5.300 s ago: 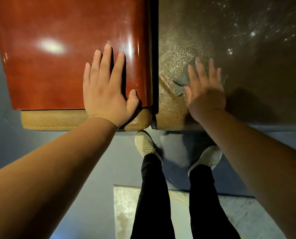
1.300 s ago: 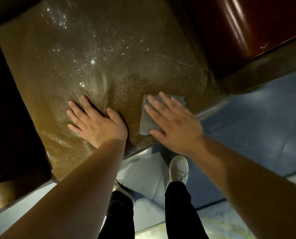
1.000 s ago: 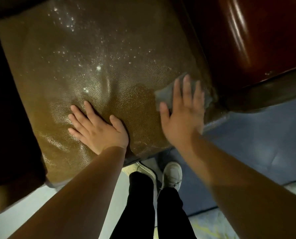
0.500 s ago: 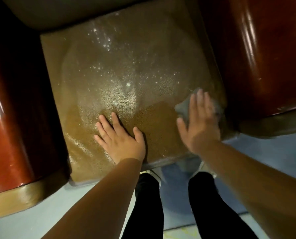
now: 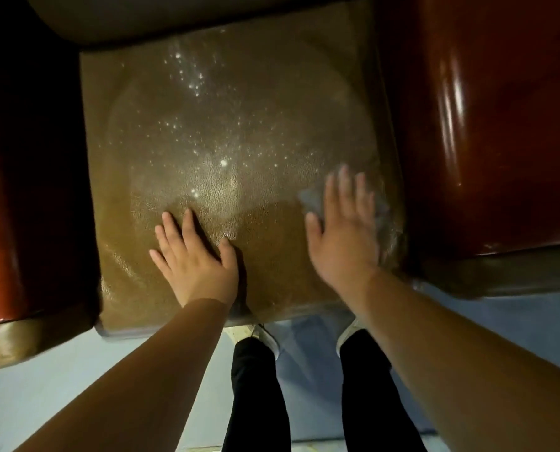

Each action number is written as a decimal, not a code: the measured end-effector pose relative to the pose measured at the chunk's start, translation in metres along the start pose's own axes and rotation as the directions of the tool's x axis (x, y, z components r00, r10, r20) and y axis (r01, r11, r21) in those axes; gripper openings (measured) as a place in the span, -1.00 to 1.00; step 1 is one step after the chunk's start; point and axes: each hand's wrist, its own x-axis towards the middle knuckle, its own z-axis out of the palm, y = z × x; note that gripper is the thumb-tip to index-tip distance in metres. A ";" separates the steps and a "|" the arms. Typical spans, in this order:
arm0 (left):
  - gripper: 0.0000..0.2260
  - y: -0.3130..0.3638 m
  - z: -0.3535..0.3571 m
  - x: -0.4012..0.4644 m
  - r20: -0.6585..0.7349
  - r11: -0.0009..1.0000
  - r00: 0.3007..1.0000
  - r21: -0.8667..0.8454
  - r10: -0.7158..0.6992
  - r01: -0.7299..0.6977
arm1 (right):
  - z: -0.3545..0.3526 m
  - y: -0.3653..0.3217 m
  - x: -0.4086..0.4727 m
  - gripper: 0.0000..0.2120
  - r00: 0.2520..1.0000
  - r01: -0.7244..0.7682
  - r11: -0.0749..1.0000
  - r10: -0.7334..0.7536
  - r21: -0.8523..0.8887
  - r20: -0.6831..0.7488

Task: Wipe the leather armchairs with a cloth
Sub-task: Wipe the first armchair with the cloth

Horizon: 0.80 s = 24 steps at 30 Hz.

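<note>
The armchair's seat cushion is brown pebbled leather, speckled with white droplets across its middle. My right hand lies flat with straight fingers on a grey cloth, pressing it onto the seat's front right corner; most of the cloth is hidden under the hand and blurred. My left hand rests flat with spread fingers on the front middle of the seat, holding nothing.
Glossy reddish-brown armrests rise on the left and right of the seat. The backrest edge runs along the top. Below the seat front are a pale blue floor and my legs and shoes.
My right hand has slid the cloth slightly forward along the seat's right edge. The view has shifted so the seat is more centred. My left hand stays planted on the seat.
</note>
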 end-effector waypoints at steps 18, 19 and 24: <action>-0.19 0.039 0.020 0.028 -0.112 0.968 0.963 0.034 -0.244 0.249 | 0.009 -0.029 -0.005 -0.31 0.848 0.523 0.850 -0.510 -0.068 0.146; -0.19 0.039 0.021 0.027 -0.113 0.967 0.962 0.032 -0.247 0.252 | 0.009 -0.018 0.000 -0.34 0.824 0.561 0.823 -0.546 -0.085 0.153; -0.20 0.034 0.031 0.026 -0.156 0.968 0.959 0.041 -0.237 0.246 | -0.010 0.026 0.064 -0.40 0.997 0.070 0.990 -0.072 -0.126 -0.016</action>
